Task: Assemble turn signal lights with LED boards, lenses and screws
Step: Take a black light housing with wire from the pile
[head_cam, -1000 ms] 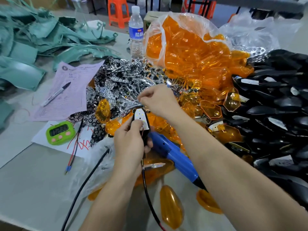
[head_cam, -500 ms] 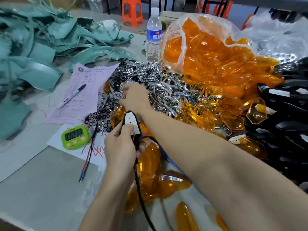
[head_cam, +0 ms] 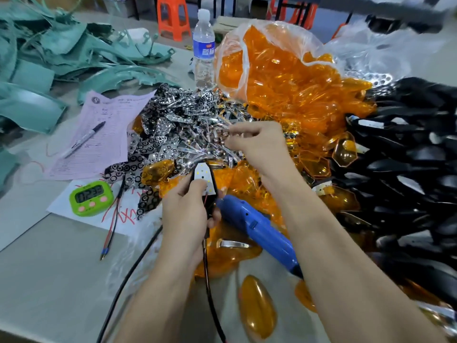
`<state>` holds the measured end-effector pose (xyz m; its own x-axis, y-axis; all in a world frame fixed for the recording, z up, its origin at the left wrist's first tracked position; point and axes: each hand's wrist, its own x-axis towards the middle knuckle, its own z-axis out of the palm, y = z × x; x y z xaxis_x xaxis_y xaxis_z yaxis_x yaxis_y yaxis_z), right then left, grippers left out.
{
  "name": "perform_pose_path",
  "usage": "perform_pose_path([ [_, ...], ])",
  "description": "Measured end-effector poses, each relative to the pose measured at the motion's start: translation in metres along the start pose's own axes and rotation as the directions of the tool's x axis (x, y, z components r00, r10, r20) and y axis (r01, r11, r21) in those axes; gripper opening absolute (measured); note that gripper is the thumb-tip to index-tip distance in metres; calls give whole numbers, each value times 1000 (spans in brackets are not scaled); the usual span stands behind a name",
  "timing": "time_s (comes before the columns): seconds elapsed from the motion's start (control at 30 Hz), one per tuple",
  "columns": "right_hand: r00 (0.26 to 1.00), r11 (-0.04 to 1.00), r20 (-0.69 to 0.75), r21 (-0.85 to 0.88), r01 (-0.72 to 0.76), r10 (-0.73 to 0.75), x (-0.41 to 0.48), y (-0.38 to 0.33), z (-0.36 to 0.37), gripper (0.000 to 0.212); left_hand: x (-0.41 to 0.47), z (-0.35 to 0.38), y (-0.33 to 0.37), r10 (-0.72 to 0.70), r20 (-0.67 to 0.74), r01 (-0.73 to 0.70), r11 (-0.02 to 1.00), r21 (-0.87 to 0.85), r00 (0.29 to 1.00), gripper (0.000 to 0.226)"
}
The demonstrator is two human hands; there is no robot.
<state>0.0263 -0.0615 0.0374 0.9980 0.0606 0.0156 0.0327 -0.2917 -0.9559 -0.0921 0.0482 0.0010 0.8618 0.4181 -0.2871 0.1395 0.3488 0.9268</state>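
My left hand (head_cam: 185,214) grips a black turn signal housing (head_cam: 210,201) with a white LED board (head_cam: 204,174) seated in it; black and red wires trail down from it. My right hand (head_cam: 257,144) hovers over the pile of chrome reflector pieces (head_cam: 178,125), fingers curled and pinching a small silver piece. A blue electric screwdriver (head_cam: 257,229) lies on the table under my right forearm. Amber lenses (head_cam: 284,78) spill from a clear bag, and one loose lens (head_cam: 257,305) lies near the front.
Black housings (head_cam: 408,169) are heaped at the right. A green timer (head_cam: 90,198), pink paper (head_cam: 103,134) with a marker (head_cam: 84,139), a water bottle (head_cam: 204,48) and teal plastic parts (head_cam: 37,65) occupy the left and back. A black cable (head_cam: 128,276) runs across the grey table (head_cam: 49,268).
My right hand has drawn back to the right from the left side of the chrome pile and lifted a little, now pinching a small piece. My left hand keeps holding the housing.
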Motion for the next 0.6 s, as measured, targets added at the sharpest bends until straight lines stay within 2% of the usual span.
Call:
perform_pose_path([
  [0.07, 997, 996, -72, 93, 10, -3, -34, -2, -33, 25, -6, 9, -5, -8, 46, 8, 1000, 18, 999, 31],
  [0.17, 1000, 972, -24, 234, 2, 4, -83, -2, -66, 20, -16, 21, -12, -29, 110, 28, 1000, 14, 993, 36],
  [0.33, 996, 948, -62, 315, -38, 60, -123, 19, -95, 17, -35, 43, -20, -43, 180, 39, 999, 23, 983, 20],
  [0.47, 997, 904, -45, 426, -36, 60, -135, 25, -100, 41, -48, 59, -21, -79, 237, 80, 997, 6, 968, 41],
  [0.53, 995, 895, -60, 444, -40, 74, -136, 25, -99, 39, -54, 64, -22, -93, 239, 89, 996, 24, 967, 49],
  [0.6, 993, 888, -64, 457, -56, 96, -137, 24, -96, 27, -58, 68, -22, -102, 229, 95, 995, 42, 968, 48],
])
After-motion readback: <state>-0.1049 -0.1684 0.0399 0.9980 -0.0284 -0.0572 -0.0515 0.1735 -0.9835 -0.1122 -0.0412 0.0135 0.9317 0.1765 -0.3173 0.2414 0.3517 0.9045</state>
